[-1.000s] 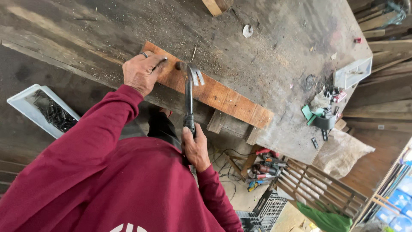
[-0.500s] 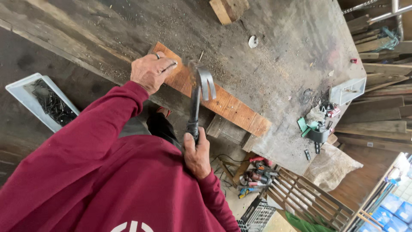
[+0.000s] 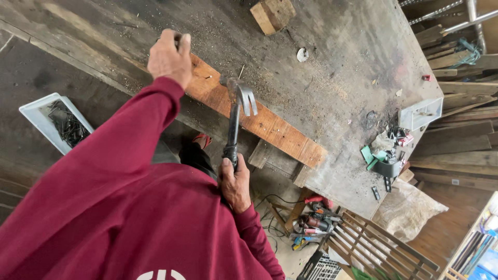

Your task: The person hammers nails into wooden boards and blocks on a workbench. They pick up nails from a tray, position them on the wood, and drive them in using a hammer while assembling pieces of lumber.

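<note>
Head view showed the left hand (image 3: pixel 168 56) curled shut over the near end of an orange wooden plank (image 3: pixel 259 119), whose long axis ran diagonally away from that hand toward the workbench (image 3: pixel 342 93) edge. Just right of it, the claw hammer (image 3: pixel 234 122) stood nearly upright, head and claw resting on the plank, its handle gripped tight in the right hand (image 3: pixel 235 182) below.

A plank (image 3: pixel 259 116) lies on the workbench (image 3: pixel 337 78), a tray (image 3: pixel 52 122) to its left.
</note>
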